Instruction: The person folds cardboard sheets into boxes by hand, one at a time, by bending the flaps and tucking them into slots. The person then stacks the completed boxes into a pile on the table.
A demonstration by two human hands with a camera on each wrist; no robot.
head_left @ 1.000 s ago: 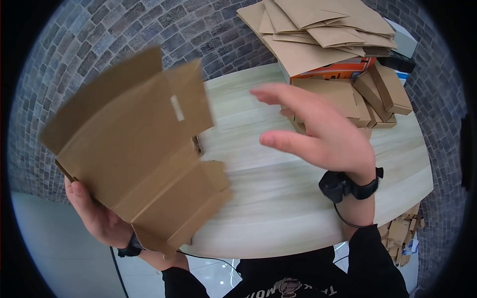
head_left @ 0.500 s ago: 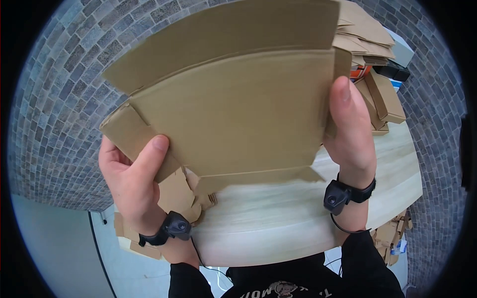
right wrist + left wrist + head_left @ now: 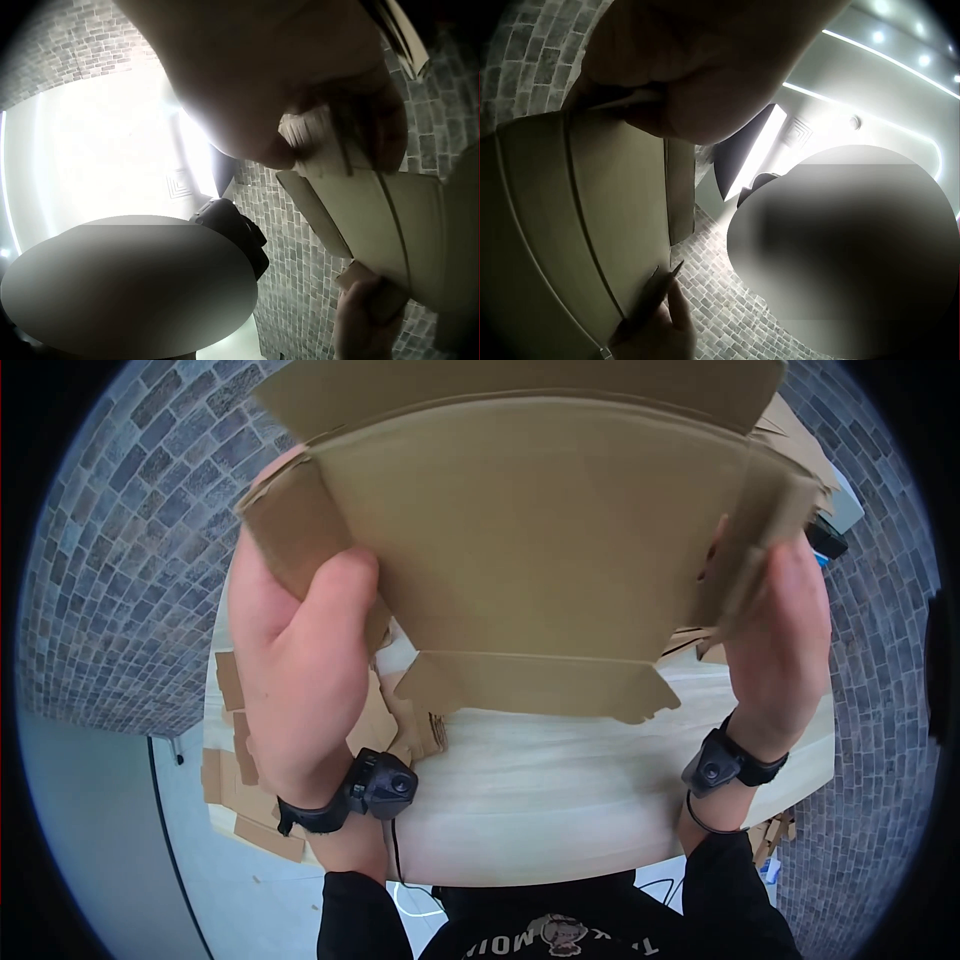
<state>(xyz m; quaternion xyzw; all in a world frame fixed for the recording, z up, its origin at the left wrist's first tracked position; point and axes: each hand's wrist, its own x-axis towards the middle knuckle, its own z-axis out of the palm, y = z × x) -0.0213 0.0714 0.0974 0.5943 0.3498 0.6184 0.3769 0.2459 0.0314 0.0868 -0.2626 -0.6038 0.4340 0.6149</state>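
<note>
A partly folded brown cardboard box is held up over the table, its broad inner panel towards the head camera. My left hand grips its left side, the thumb lying on the folded side flap. On the opposite side my right hand holds the blurred right side flap, which stands bent up from the panel. In the right wrist view the right thumb and fingers pinch this flap's layered cardboard. A long flap rises along the far edge, and a narrower front flap hangs towards me.
Flattened cardboard pieces lie on the left of the pale table, partly behind my left arm. Stacked brown sheets and a black box show at the back right. More cardboard lies below the table's right edge.
The cardboard has swung from the left to in front of me and come up closer. My right hand, free a second ago, has taken its right side; that flap is now bent inward.
</note>
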